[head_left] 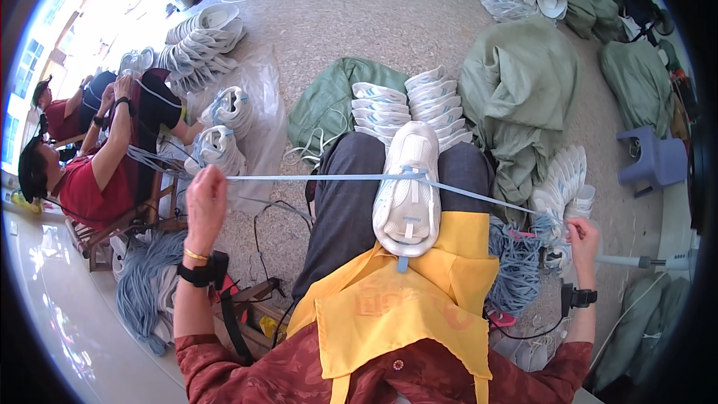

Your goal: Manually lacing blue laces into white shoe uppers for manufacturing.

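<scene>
A white sneaker point(407, 213) with pale blue trim rests on my lap, its toe pointing away from me. A flat light blue shoelace point(314, 177) crosses its upper and runs taut to both sides. My left hand point(205, 206), out to the left, is closed on one end with the fingers pinched. Lower and to the right, my right hand point(583, 238) pinches the other end beside a heap of blue laces point(516, 269). A yellow apron point(396, 314) covers my lap below the shoe.
Stacked white shoes point(381, 108) stand beyond my knees, beside green sacks point(520, 75). More blue laces point(153, 277) hang at my left. A co-worker in a red shirt point(97, 187) sits at left near shoes point(217, 146). A purple stool point(651, 157) stands at right.
</scene>
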The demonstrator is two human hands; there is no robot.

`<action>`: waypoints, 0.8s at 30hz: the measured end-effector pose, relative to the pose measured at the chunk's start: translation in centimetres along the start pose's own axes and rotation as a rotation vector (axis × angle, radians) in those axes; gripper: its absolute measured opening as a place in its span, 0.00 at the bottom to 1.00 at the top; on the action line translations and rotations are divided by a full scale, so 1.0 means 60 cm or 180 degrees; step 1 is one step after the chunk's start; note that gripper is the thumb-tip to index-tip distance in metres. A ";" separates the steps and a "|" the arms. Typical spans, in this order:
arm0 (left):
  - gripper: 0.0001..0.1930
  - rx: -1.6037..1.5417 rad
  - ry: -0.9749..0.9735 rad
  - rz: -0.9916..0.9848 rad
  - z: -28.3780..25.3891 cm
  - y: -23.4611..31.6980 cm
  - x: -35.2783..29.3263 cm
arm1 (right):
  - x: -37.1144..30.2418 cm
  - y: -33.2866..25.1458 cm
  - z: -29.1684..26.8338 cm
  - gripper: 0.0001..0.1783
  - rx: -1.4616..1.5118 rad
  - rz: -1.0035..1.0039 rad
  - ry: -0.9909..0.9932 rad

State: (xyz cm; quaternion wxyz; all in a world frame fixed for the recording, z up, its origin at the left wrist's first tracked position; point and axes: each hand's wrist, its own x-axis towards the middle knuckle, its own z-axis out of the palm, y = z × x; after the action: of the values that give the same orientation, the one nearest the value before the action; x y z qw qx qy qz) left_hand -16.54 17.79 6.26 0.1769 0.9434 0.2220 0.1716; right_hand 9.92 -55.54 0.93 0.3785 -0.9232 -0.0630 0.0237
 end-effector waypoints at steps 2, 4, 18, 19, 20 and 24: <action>0.04 0.0168 0.0317 0.0048 -0.027 -0.048 -0.002 | 0.000 0.049 -0.033 0.05 0.0011 0.0075 -0.0014; 0.04 0.0155 0.0342 -0.0193 -0.057 -0.108 -0.004 | -0.002 0.083 -0.059 0.05 0.0025 0.0158 -0.0020; 0.06 -0.0495 0.0441 -0.1228 -0.259 -0.374 -0.053 | -0.012 0.289 -0.284 0.08 -0.0470 0.0570 0.0525; 0.07 -0.0534 0.0448 -0.1326 -0.264 -0.373 -0.051 | -0.016 0.300 -0.298 0.08 -0.0471 0.0578 0.0533; 0.07 -0.0534 0.0452 -0.1339 -0.269 -0.384 -0.056 | -0.011 0.309 -0.313 0.08 -0.0453 0.0650 0.0577; 0.07 -0.0518 0.0428 -0.1332 -0.302 -0.426 -0.055 | -0.010 0.336 -0.359 0.08 -0.0543 0.0703 0.0752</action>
State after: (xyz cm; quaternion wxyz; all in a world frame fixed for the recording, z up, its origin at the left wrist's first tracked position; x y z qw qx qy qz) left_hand -35.73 42.30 10.90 0.2688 0.8459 0.4094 0.2111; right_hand 13.26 -84.84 2.10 0.2987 -0.9496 0.0819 -0.0490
